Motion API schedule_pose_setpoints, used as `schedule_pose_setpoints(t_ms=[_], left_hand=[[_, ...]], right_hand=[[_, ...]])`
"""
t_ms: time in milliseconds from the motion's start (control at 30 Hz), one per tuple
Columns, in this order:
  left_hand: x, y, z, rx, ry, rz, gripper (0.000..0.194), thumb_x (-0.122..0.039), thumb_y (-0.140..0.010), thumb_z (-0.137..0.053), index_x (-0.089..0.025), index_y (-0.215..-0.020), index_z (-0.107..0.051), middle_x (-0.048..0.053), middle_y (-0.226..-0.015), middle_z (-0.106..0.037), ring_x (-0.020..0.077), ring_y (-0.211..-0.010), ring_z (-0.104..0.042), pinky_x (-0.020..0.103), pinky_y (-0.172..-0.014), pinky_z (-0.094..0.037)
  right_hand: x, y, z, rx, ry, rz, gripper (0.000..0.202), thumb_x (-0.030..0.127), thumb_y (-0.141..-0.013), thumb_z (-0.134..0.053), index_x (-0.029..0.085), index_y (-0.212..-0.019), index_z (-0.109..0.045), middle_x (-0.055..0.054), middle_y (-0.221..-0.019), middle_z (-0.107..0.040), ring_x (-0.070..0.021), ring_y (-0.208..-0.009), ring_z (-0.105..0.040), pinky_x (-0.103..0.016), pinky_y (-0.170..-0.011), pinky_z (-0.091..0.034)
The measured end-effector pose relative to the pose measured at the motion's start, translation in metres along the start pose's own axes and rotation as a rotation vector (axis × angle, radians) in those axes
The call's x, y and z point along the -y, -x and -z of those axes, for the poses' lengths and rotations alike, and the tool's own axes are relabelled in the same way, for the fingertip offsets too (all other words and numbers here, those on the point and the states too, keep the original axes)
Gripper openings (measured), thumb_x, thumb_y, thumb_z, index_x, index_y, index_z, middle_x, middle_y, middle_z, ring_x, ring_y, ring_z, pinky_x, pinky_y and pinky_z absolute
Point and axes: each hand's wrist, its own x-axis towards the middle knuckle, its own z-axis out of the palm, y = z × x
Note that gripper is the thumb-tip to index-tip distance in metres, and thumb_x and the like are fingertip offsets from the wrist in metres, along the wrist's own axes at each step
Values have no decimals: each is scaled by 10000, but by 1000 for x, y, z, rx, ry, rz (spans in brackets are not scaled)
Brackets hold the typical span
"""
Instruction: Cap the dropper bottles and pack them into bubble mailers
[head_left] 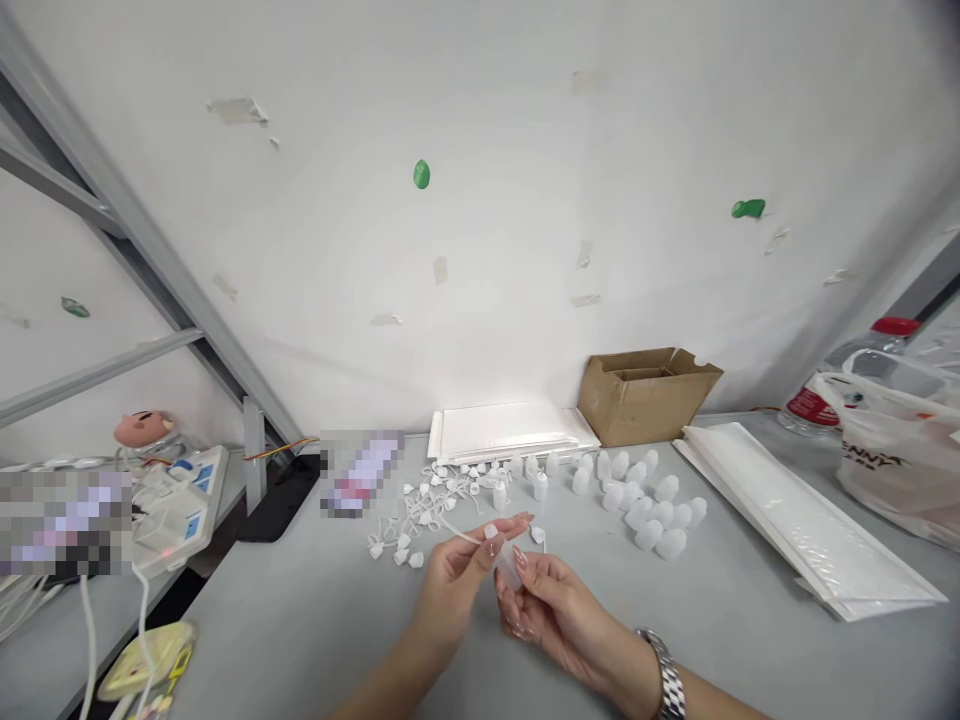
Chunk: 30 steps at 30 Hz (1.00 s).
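Note:
Near the front middle of the grey table [300,620], my left hand [457,575] pinches a small white cap [491,533] with a thin white cord trailing to the left. My right hand [551,600] holds a translucent white bottle [508,565] between thumb and fingers, tilted, its upper end at the cap. Whether cap and bottle are joined cannot be made out. Beyond my left hand lies a pile of white caps with cords [435,500]. Several frosted bottles [649,510] stand or lie to the right. Another cap [538,535] rests just behind my right hand.
White padded envelopes [502,428] and an open cardboard box [645,400] stand by the wall. More envelopes [810,510] lie at right, beside a plastic bag [892,450] and large bottle [814,400]. At left are a black object [281,505], a power strip [184,515] and cables.

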Motion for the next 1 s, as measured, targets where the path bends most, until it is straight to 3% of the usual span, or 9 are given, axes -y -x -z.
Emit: schedule_pose_setpoints(t_ms=[200, 400, 467, 567, 700, 1000], left_hand=[[-2, 4, -3, -87, -58, -27, 281, -393, -756, -617, -186, -909, -732, 93, -1104, -685, 294, -1112, -566, 394, -972, -411], [0, -2, 2, -196, -122, -18, 258, -361, -702, -679, -201, -898, -733, 81, -1049, -711, 300, -1071, -591, 416, -960, -420], [-1, -4, 4, -145, -85, -21, 291, -370, -681, -700, -200, -915, -729, 86, -1071, -702, 306, -1108, -566, 422, -980, -401], [-4, -5, 5, -36, 45, -7, 376, -464, -718, -639, -173, -941, -722, 107, -1099, -686, 301, -1150, -534, 423, -1030, -341], [-9, -4, 2, -13, 194, 90, 429, -502, -752, -583, -134, -928, -718, 133, -1039, -708, 300, -1126, -552, 437, -1058, -286], [-4, -4, -1, 11, 201, 94, 273, -418, -753, -622, -163, -798, -709, 114, -940, -738, 290, -1057, -599, 413, -982, -376]], right_hand=[[1, -2, 2, -15, 131, 21, 404, 482, -754, -641, 107, -607, -616, -15, -490, -567, -70, -411, -452, -208, -459, -329], [9, -7, 5, -150, 491, 168, 288, 414, -714, -702, 134, -775, -674, -18, -640, -638, -122, -578, -560, -245, -571, -436], [12, -6, 4, -134, 468, 134, 279, 398, -714, -707, 123, -747, -673, -25, -627, -643, -117, -563, -560, -239, -562, -431], [14, -3, 2, -60, 252, 29, 344, 431, -768, -647, 89, -729, -665, -60, -611, -652, -95, -496, -550, -210, -502, -402], [13, -1, 1, -2, 71, -60, 374, 442, -756, -654, 72, -699, -646, -66, -546, -636, -83, -417, -529, -187, -428, -361], [11, 0, -6, -63, 290, 12, 398, 496, -724, -659, 108, -656, -603, -23, -506, -600, -69, -406, -483, -180, -418, -331]])
